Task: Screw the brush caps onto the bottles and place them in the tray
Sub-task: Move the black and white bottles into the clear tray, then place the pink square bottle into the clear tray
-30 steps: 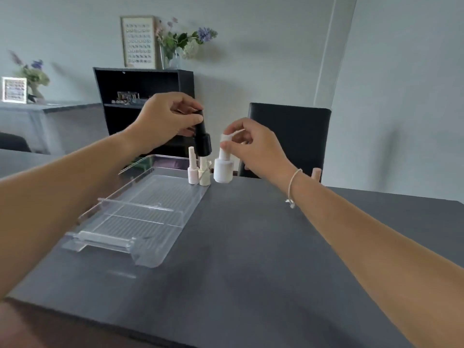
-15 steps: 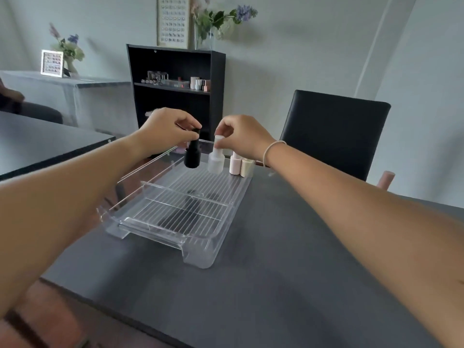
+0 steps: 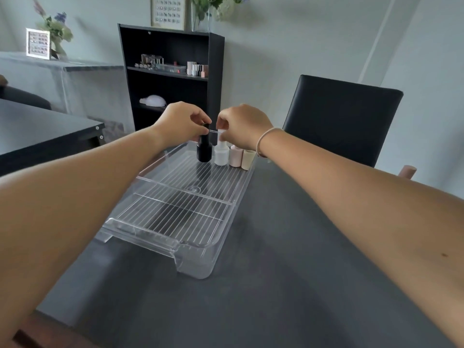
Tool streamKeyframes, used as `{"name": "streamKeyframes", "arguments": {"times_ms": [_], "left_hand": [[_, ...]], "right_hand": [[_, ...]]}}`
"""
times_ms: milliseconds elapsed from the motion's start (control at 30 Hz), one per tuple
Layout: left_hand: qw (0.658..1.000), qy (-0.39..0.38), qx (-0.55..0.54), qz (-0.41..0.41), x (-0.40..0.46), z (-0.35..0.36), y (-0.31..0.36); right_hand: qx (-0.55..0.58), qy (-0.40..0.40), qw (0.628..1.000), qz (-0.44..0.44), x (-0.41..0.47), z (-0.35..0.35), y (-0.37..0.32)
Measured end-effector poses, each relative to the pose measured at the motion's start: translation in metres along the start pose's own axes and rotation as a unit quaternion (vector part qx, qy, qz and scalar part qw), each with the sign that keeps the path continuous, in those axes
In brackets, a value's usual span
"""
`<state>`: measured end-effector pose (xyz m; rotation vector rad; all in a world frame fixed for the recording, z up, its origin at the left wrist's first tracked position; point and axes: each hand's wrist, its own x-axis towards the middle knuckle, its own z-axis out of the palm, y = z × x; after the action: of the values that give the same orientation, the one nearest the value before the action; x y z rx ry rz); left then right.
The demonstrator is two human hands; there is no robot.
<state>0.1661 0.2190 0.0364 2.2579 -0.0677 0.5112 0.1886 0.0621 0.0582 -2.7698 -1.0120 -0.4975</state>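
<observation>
A clear ribbed plastic tray (image 3: pixel 200 249) lies on the dark table. At its far end stand four small bottles in a row. My left hand (image 3: pixel 179 123) grips the cap of the black bottle (image 3: pixel 204 152), which rests on or just above the tray floor. My right hand (image 3: pixel 242 124) pinches the cap of the white bottle (image 3: pixel 221 154) beside it. To the right stand a pale pink bottle (image 3: pixel 235 156) and a cream bottle (image 3: pixel 248 160), their caps hidden behind my right wrist.
The dark grey table (image 3: pixel 276 285) stretches toward me. A black chair (image 3: pixel 344 121) stands behind it on the right, a black shelf unit (image 3: pixel 170 76) with small bottles behind the tray. A pink object (image 3: pixel 408 172) pokes up at the table's far right edge.
Both hands have carried the black and white bottles down over the tray's far end, next to the pink and cream bottles. The view has tilted down and shifted left.
</observation>
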Motion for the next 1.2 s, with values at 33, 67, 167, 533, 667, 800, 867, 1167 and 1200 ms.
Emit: {"name": "streamKeyframes", "arguments": {"times_ms": [33,67,167,533,667,800,867,1167,1200], "left_hand": [[1.000,0.002,0.000,-0.003,0.001,0.001,-0.001],[1.000,0.003,0.002,-0.005,0.003,0.002,-0.002],[1.000,0.004,0.016,-0.005,0.006,0.005,-0.003],[0.999,0.013,-0.025,-0.020,0.006,0.013,-0.001],[0.999,0.015,-0.023,-0.022,0.005,0.013,-0.002],[1.000,0.021,-0.012,-0.019,0.000,0.012,-0.001],[1.000,0.027,0.008,-0.014,-0.003,0.011,0.001],[0.989,0.098,0.044,0.103,-0.030,0.016,0.055],[0.988,0.092,0.042,0.120,-0.034,0.020,0.066]], "right_hand": [[-0.004,0.005,1.000,-0.002,0.001,0.001,0.000],[-0.010,0.011,1.000,-0.004,0.002,0.002,0.001],[-0.037,0.029,0.999,-0.008,0.004,0.004,0.002],[-0.100,0.068,0.993,-0.018,0.008,0.010,0.004],[-0.117,0.088,0.989,-0.031,0.008,0.013,0.007],[-0.082,0.104,0.991,-0.035,0.002,0.011,0.010],[-0.046,0.121,0.991,-0.033,-0.005,0.006,0.011],[0.098,0.231,0.968,-0.012,-0.102,-0.029,0.036],[0.106,0.249,0.963,-0.005,-0.118,-0.031,0.043]]}}
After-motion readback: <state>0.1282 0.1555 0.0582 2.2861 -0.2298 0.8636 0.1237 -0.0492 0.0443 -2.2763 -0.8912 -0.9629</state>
